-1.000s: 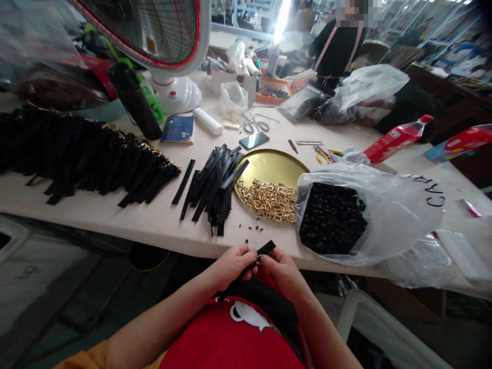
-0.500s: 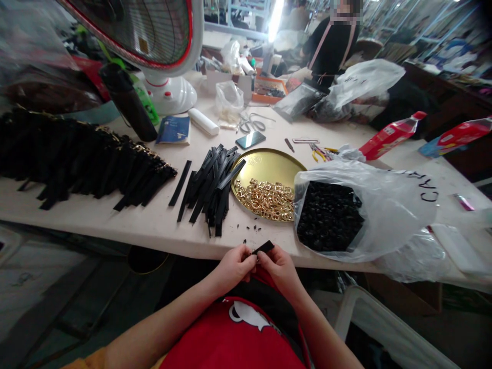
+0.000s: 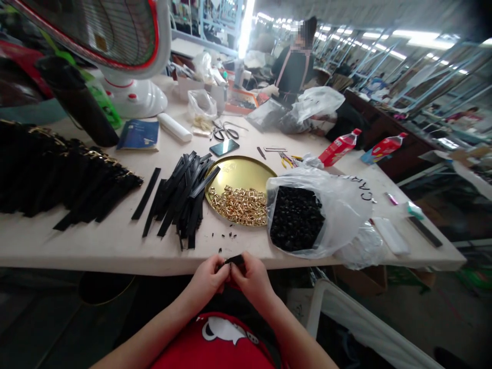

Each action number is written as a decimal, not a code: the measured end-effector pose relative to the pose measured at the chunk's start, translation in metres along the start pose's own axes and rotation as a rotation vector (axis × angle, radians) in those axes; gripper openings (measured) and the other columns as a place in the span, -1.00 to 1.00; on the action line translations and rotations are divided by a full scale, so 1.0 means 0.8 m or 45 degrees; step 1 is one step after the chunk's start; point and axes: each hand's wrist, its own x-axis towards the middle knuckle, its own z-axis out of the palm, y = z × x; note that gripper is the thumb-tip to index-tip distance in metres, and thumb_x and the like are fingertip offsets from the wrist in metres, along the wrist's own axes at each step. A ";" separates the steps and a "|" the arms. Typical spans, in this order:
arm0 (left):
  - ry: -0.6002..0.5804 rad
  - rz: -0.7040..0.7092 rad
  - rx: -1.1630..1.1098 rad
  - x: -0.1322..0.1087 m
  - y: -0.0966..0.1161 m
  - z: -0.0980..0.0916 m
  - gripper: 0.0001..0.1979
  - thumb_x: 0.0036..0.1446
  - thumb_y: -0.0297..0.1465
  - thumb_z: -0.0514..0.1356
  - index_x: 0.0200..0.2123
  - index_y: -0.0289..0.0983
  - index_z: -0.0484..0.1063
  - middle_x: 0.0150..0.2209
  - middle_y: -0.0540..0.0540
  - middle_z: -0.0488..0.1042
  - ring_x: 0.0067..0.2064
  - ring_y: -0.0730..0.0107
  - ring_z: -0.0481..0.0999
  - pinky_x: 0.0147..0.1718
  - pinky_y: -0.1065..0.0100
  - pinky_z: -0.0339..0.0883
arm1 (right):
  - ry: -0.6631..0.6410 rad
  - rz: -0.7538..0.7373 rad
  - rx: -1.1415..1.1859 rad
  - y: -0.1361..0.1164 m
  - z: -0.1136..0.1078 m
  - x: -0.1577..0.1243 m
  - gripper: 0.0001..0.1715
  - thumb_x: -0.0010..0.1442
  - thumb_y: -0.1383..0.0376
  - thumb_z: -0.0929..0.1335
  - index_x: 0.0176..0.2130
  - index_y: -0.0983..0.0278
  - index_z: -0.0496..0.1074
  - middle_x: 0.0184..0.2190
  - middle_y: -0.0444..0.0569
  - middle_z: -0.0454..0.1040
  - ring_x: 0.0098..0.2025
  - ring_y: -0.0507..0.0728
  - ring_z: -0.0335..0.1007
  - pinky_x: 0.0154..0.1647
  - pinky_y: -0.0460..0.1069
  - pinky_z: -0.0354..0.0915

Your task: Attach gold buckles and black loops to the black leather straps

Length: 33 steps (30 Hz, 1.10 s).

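Note:
Just in front of the table's near edge, my left hand (image 3: 208, 278) and my right hand (image 3: 252, 275) meet, fingers closed on one black strap (image 3: 236, 260). A short piece of it shows above the fingers; what lies between the thumbs is too small to make out. Beyond them, a gold tray (image 3: 246, 169) holds a heap of gold buckles (image 3: 242, 205). Left of the tray lies a pile of loose black straps (image 3: 184, 189). To its right, an open plastic bag (image 3: 338, 220) is full of small black pieces (image 3: 295, 218).
Black straps with gold fittings (image 3: 73, 179) are heaped at left. A fan (image 3: 130, 97), dark bottle (image 3: 77, 97), blue booklet (image 3: 138, 135), phone (image 3: 224, 147), scissors (image 3: 225, 131) and pliers (image 3: 286, 160) stand or lie farther back. Red bottles (image 3: 340, 147) are at right. A person (image 3: 292, 69) stands behind.
My view has turned to the right, so the table's things appear farther left. Both hands stay together on the strap, which now shows less and lies flatter.

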 end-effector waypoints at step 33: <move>-0.055 0.143 0.360 0.046 0.035 -0.023 -0.71 0.04 -0.15 0.03 -0.46 -0.27 0.28 -0.62 0.08 0.24 -0.54 0.47 0.21 -0.53 0.47 0.05 | 0.289 0.099 0.137 0.055 -0.157 0.126 -0.73 0.02 0.08 0.33 -0.45 0.24 0.33 -0.55 -0.14 0.31 -0.47 0.06 0.22 -0.40 -0.04 0.11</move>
